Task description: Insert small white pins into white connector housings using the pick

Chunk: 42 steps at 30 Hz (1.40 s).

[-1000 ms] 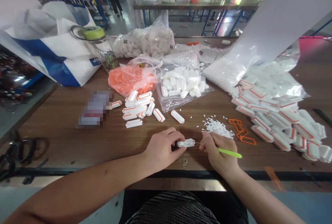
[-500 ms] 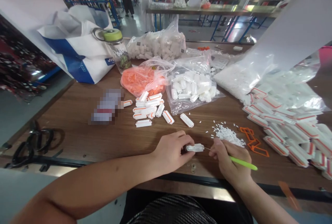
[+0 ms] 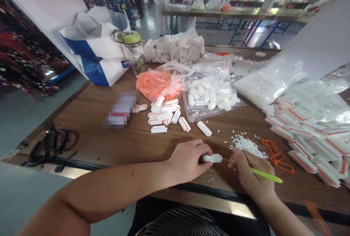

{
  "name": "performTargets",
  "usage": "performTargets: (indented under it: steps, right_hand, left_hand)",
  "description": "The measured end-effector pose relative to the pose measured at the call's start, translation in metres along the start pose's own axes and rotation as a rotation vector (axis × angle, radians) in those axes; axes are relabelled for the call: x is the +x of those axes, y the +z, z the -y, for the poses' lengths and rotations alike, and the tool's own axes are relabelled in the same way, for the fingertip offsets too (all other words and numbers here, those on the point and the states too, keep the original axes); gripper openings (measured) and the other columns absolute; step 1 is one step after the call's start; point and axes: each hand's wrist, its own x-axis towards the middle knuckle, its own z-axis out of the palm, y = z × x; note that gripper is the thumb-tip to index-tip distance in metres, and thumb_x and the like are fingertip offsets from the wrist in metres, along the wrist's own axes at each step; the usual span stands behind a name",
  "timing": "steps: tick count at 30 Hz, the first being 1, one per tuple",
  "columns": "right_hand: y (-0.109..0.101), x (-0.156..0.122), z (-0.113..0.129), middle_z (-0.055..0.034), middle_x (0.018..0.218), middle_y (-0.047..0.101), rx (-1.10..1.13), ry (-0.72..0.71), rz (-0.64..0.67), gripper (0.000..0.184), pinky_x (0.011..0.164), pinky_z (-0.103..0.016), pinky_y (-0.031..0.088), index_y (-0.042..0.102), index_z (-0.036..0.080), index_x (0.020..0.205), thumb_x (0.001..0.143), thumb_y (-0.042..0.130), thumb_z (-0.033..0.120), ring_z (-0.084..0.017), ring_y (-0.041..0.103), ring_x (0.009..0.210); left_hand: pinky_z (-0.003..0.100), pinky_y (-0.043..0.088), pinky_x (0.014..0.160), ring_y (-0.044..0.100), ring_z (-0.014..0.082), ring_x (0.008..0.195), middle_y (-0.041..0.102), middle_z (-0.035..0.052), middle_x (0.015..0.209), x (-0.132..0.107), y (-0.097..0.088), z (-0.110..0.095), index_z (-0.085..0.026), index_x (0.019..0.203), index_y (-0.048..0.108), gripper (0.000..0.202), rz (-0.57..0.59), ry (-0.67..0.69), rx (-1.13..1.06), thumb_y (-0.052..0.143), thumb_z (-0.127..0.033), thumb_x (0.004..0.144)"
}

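Observation:
My left hand (image 3: 191, 158) pinches a white plastic connector housing (image 3: 214, 158) just above the wooden tabletop, with rows of small holes along its side. In my right hand (image 3: 250, 170) is a tool with a lime-green handle (image 3: 266, 175) and a thin metal tip. That tip points left at the right end of the housing; whether it touches cannot be made out. Behind my right hand lies a loose pile of tiny white plugs (image 3: 247, 145). Orange rectangular seals (image 3: 276, 156) lie to its right. Another white housing (image 3: 204, 128) rests beyond my left hand.
A heap of white housings with orange seals (image 3: 308, 137) covers the right side. Behind are bags of orange parts (image 3: 155, 85) and white parts (image 3: 210, 95), plus a green-lidded bottle (image 3: 135, 52). Black scissors (image 3: 47, 145) lie at left, near a blurred-out object (image 3: 120, 110).
The whole view has shifted, so the table and both hands appear farther right. Both hands keep their grip, and the tool tip stays at the housing's right end.

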Motion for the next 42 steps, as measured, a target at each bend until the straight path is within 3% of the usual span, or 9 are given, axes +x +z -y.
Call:
performTargets:
  steps: [6, 24, 42]
  right_hand:
    - [-0.002, 0.0, 0.001, 0.002, 0.045, 0.058, 0.01, -0.055, -0.045, 0.048, 0.051, -0.023, 0.044, 0.057, 0.022, 0.049, 0.094, 0.047, 0.037, -0.01, 0.054, 0.041]
    - [-0.003, 0.004, -0.009, 0.0027, 0.045, 0.058, 0.038, -0.058, 0.059, 0.049, 0.046, -0.021, 0.042, 0.058, 0.021, 0.049, 0.094, 0.048, 0.037, -0.009, 0.055, 0.04]
    - [-0.002, -0.002, -0.004, 0.0014, 0.048, 0.059, 0.048, 0.009, 0.038, 0.049, 0.05, -0.025, 0.042, 0.059, 0.022, 0.051, 0.095, 0.048, 0.043, -0.011, 0.054, 0.043]
  left_hand:
    - [0.026, 0.043, 0.064, 0.055, 0.0118, 0.067, 0.059, -0.0019, 0.081, 0.0, 0.001, 0.001, -0.019, 0.091, 0.063, 0.014, -0.015, 0.005, -0.01, 0.07, -0.024, 0.08]
    - [0.026, 0.041, 0.063, 0.053, 0.0111, 0.067, 0.057, -0.0024, 0.079, 0.0, 0.001, 0.002, -0.019, 0.091, 0.063, 0.014, -0.015, 0.008, -0.025, 0.069, -0.024, 0.079]
    - [0.025, 0.044, 0.062, 0.055, 0.0111, 0.066, 0.059, -0.0019, 0.079, 0.0, 0.001, 0.001, -0.02, 0.09, 0.063, 0.012, -0.025, 0.015, -0.008, 0.067, -0.027, 0.081]
